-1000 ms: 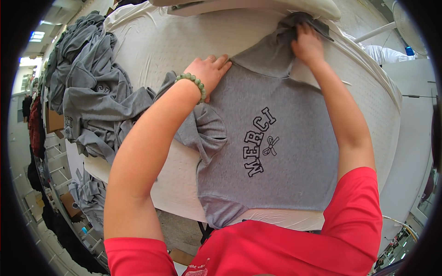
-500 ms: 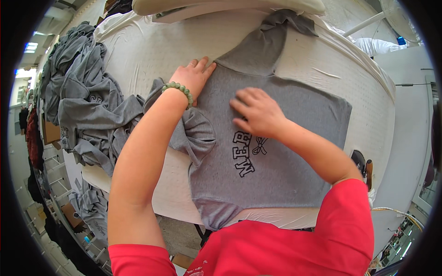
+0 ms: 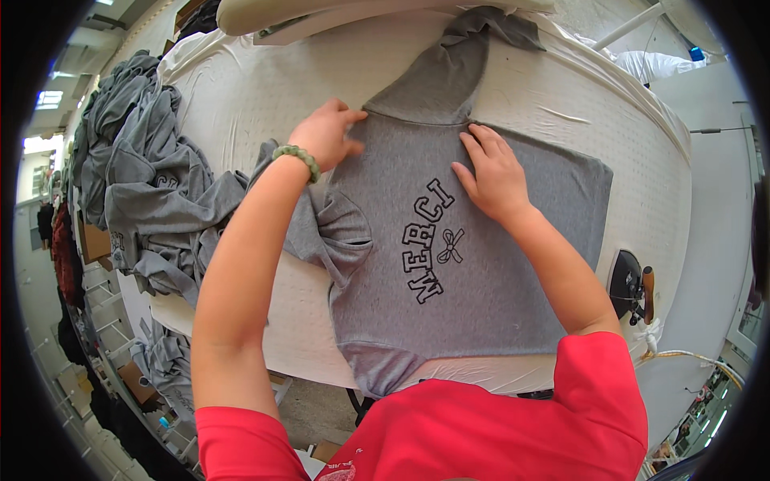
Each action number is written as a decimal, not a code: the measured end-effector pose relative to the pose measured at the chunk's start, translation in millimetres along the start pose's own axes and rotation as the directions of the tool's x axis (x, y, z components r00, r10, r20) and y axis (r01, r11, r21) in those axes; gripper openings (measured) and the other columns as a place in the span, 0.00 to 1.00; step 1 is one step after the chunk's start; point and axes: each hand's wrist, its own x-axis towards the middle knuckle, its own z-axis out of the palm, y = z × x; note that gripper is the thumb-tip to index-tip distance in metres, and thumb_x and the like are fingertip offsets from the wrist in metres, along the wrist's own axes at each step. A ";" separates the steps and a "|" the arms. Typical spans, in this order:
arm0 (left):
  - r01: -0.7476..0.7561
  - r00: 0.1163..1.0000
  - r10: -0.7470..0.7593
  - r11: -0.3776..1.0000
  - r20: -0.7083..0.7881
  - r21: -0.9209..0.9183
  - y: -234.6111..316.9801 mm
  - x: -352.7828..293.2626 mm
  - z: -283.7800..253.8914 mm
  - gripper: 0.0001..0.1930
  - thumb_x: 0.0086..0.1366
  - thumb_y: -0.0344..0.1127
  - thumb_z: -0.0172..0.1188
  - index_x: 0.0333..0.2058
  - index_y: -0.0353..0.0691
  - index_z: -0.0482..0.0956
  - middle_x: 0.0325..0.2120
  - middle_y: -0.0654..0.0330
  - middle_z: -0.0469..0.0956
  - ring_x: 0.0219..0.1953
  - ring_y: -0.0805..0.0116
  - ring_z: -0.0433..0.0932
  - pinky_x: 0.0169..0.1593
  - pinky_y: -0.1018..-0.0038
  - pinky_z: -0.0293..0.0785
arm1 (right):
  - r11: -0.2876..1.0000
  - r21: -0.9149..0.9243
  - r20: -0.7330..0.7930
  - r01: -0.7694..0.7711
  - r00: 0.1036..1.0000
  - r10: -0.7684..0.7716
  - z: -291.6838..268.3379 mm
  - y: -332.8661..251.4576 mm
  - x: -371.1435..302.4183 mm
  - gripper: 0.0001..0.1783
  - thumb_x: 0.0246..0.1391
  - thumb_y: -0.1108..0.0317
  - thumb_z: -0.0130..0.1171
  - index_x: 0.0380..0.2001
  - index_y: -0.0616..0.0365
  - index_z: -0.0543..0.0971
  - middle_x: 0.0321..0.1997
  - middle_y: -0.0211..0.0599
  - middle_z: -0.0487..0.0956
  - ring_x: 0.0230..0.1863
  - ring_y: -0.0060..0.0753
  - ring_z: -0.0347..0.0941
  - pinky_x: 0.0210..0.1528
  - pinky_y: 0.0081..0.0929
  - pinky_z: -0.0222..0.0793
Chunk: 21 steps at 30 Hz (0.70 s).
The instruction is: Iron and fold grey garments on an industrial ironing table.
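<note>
A grey sweatshirt lies spread on the padded table, its dark outlined lettering and small bow motif facing up. One sleeve stretches away to the far side, its end twisted; part of the other shows near my body. On the left the neck end is bunched into folds. My right hand rests flat on the cloth, its fingertips by the far sleeve seam. At the left end of that seam is my left hand, a green bead bracelet on its wrist. Its fingers are apart, and nothing shows in them.
A heap of grey garments covers the left part of the white-covered table. An iron with a wooden handle stands at the right edge, a cord near it. A pale padded board crosses the far edge.
My right hand has moved away from me and right, off the lettering to the far seam. My left hand has shifted slightly left and its fingers have lifted off the seam corner.
</note>
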 end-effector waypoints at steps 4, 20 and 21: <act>0.307 0.916 -0.395 0.799 -0.066 -0.517 1.8 33.9 15.3 0.19 0.72 0.44 0.65 0.51 0.34 0.87 0.36 0.49 0.86 0.41 0.57 0.85 0.50 0.64 0.79 | 0.999 0.026 -0.015 -0.044 0.999 0.044 7.8 3.0 -10.4 0.31 0.60 0.59 0.70 0.63 0.62 0.78 0.68 0.48 0.73 0.73 0.53 0.68 0.76 0.48 0.65; -0.243 0.655 0.373 0.928 -0.657 0.284 30.7 31.5 59.1 0.07 0.64 0.34 0.65 0.40 0.46 0.81 0.39 0.61 0.79 0.34 0.56 0.84 0.39 0.64 0.82 | 0.995 0.011 -0.068 0.100 0.993 -0.099 -10.4 -8.6 27.3 0.09 0.58 0.69 0.64 0.41 0.58 0.80 0.43 0.38 0.81 0.48 0.45 0.81 0.50 0.38 0.79; -0.282 0.679 0.431 0.901 -0.594 0.330 34.5 31.4 60.0 0.04 0.63 0.33 0.63 0.37 0.45 0.80 0.36 0.61 0.78 0.33 0.60 0.85 0.37 0.67 0.82 | 0.991 0.028 -0.068 0.133 0.989 -0.131 -8.9 -7.3 38.3 0.05 0.57 0.70 0.63 0.36 0.57 0.80 0.38 0.35 0.80 0.43 0.42 0.83 0.43 0.36 0.81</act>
